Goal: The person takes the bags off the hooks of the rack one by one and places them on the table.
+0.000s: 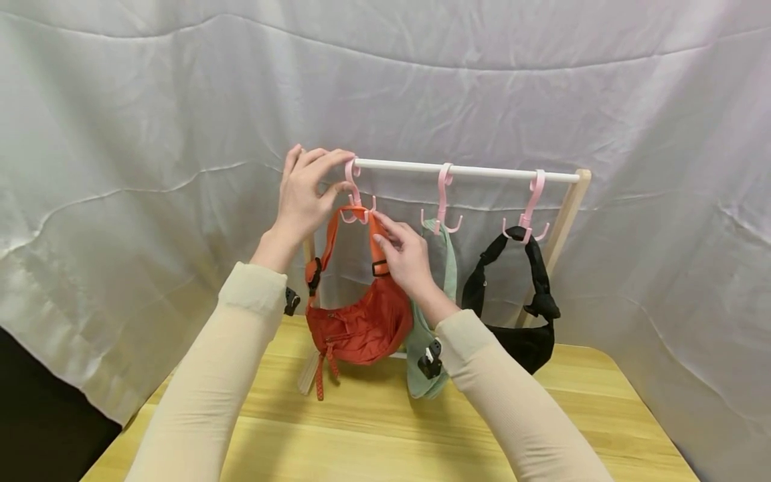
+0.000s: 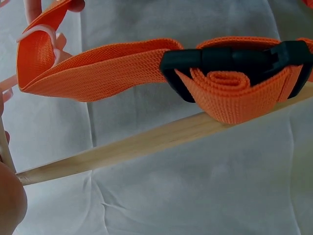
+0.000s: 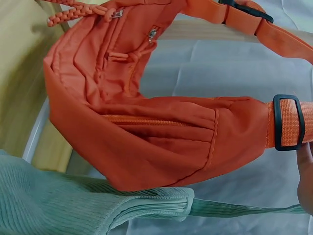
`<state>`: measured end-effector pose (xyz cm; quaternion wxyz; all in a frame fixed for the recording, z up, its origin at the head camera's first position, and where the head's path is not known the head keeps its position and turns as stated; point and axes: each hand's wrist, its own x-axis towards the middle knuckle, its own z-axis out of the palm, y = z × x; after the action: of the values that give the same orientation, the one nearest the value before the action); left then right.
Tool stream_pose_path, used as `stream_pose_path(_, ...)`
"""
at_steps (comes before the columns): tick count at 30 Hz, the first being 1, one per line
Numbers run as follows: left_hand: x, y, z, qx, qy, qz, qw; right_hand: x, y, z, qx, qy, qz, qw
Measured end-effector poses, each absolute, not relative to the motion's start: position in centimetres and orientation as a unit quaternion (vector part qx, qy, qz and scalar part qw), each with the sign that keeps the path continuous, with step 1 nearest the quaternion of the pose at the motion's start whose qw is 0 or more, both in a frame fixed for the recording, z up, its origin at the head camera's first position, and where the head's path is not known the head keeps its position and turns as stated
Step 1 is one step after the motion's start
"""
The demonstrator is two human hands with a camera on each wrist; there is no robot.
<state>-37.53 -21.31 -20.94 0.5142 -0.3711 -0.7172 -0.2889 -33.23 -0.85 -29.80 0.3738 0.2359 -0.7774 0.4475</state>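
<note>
An orange shoulder bag (image 1: 361,325) hangs by its strap from the leftmost pink hook (image 1: 352,175) on a white rail (image 1: 403,166). My left hand (image 1: 306,191) is at the rail's left end, with fingertips on top of the hook and thumb against its stem. My right hand (image 1: 406,258) pinches the right side of the bag's strap (image 1: 376,244), just under the hook's prongs. In the left wrist view the strap (image 2: 98,73) loops over a pink prong, its black buckle (image 2: 230,61) beside it. The right wrist view shows the bag's zipped body (image 3: 161,137) near a black slider (image 3: 289,122).
A green corduroy bag (image 1: 448,268) hangs from the middle pink hook (image 1: 442,194), partly behind my right hand. The black bag (image 1: 521,345) hangs from the right hook (image 1: 535,194). The rack's wooden post (image 1: 566,224) stands at right on the wooden table (image 1: 337,428); grey cloth surrounds it.
</note>
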Motion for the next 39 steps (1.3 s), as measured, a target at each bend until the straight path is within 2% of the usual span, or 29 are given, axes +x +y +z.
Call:
stream_pose_path(14, -37.4, -21.6, -21.0, -0.374, -0.715, -0.29, 0.514, -32.9, -1.3, -28.6, 0.171, -0.78, 0.5, 0.337)
stream_pose_path(39, -37.6, -22.0, -20.9, -0.38, -0.709, -0.282, 0.523, -33.0, -2.0, -26.6, 0.156, -0.762, 0.505, 0.375)
